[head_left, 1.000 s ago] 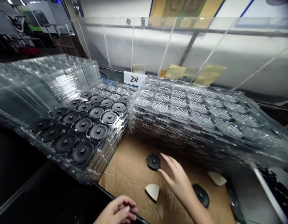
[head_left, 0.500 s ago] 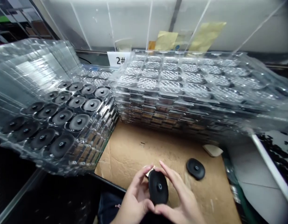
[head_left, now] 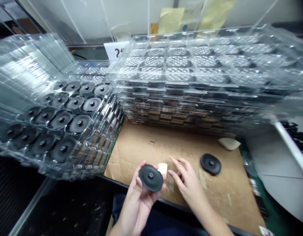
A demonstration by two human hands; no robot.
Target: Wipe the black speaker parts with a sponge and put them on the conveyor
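Right hand [head_left: 188, 182], half-curled, has left the held disc [head_left: 154, 182].

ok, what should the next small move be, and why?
Probably close the right hand on the nearer pale wedge. That hand looks free, with its thumb and fingertips beside the wedge, while the left hand already holds a black disc, stud side showing. Judgement only: the wedge's near edge is partly hidden.

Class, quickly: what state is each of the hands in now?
Left hand: holding a black disc.
Right hand: partly open, empty, near the pale wedge.
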